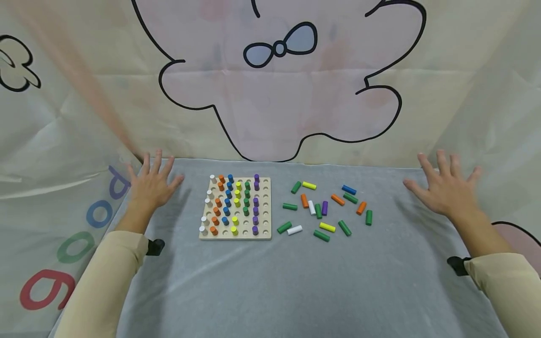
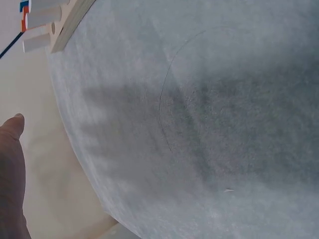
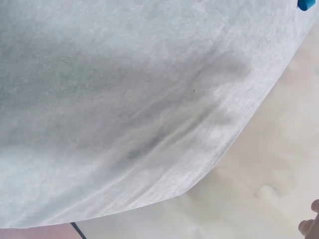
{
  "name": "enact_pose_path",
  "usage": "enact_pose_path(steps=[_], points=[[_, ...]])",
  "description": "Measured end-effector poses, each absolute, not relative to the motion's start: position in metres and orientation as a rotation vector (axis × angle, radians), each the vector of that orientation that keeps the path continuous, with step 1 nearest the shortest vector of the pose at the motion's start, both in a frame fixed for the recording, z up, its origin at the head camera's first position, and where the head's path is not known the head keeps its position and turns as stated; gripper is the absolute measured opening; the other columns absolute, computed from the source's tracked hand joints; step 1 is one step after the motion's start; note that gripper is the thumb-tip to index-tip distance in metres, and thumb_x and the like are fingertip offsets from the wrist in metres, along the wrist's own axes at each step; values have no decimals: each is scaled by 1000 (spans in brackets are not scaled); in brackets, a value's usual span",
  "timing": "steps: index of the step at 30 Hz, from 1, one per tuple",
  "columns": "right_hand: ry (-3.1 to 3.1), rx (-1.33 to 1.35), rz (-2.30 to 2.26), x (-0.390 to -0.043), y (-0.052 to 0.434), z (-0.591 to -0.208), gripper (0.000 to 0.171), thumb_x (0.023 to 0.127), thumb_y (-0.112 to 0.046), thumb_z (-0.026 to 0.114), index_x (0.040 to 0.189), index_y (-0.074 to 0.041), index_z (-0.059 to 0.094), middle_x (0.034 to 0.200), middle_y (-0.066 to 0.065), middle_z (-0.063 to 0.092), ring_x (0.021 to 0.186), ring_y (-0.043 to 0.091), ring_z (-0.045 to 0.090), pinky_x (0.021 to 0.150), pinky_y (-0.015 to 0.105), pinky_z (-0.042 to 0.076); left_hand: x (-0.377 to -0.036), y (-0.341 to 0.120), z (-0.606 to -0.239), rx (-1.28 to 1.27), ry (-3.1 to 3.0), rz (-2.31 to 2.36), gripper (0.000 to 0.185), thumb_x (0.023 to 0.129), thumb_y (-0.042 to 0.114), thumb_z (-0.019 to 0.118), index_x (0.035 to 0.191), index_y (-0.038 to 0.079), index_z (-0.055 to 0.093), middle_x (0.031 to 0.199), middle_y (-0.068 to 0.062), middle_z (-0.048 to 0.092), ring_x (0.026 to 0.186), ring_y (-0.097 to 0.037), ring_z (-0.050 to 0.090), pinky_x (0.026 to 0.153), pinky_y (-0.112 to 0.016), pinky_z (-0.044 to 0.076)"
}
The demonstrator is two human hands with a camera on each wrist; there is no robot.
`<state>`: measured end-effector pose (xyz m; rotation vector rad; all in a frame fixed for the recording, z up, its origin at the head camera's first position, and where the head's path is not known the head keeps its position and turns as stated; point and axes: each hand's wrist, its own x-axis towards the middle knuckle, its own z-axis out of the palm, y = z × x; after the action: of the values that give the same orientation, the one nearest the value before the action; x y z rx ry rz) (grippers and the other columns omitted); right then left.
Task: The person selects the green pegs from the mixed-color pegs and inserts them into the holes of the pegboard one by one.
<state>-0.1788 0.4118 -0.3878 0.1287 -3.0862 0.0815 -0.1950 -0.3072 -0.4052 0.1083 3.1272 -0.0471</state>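
Note:
A square wooden pegboard point(image 1: 265, 213) lies mid-table with upright pegs in colour columns: white, orange, blue, yellow, green and purple. To its right, several loose pegs point(image 1: 324, 208) lie scattered, green, orange, yellow, white, blue and purple. My left hand point(image 1: 152, 184) hovers flat with fingers spread, left of the board, holding nothing. My right hand point(image 1: 444, 188) is spread open at the table's far right, apart from the loose pegs. The left wrist view catches the board's corner point(image 2: 70, 22), white pegs point(image 2: 42, 20) and a thumb point(image 2: 12, 149).
A grey cloth point(image 1: 270, 281) covers the table, with its near half bare. Printed fabric walls point(image 1: 279, 94) enclose the back and both sides. The cloth's edge shows in both wrist views, along with a blue peg end point(image 3: 306, 4).

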Motion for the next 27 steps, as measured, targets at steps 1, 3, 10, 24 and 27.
enact_pose_path(steps=[1,3,10,24,27], points=[[-3085,136,80,-179,410,-387,84,97,-65,38,162,-21,7,162,27,-3,145,52,-9,94,84,-14,-195,-305,-405,120,3129,-52,73,103,58,31,161,18,14,166,-14,-8,150,-42,-10,106,-76,-8],[-3087,155,85,-178,408,-386,84,98,-64,39,162,-21,7,162,27,-4,146,52,-9,94,83,-15,-194,-302,-405,145,3132,-70,72,103,58,32,161,18,15,166,-14,-7,150,-42,-9,106,-76,-7],[-3072,262,57,-171,396,-381,81,98,-61,42,161,-20,12,162,26,7,147,51,3,98,83,-9,-186,-290,-407,290,3093,-156,74,102,59,36,160,17,20,167,-12,-2,151,-41,-4,107,-74,-8],[-3070,502,532,-153,380,-383,85,93,-39,68,160,-16,20,157,25,30,133,54,36,95,74,28,-174,-278,-419,519,2910,-8,80,98,62,45,160,15,24,166,-15,9,149,-46,10,110,-73,11],[-3049,549,704,-151,378,-385,86,88,-24,76,158,-12,27,152,26,38,132,51,39,95,72,32,-173,-278,-421,543,2873,29,81,98,60,49,160,15,23,166,-17,9,148,-47,11,109,-73,12]])
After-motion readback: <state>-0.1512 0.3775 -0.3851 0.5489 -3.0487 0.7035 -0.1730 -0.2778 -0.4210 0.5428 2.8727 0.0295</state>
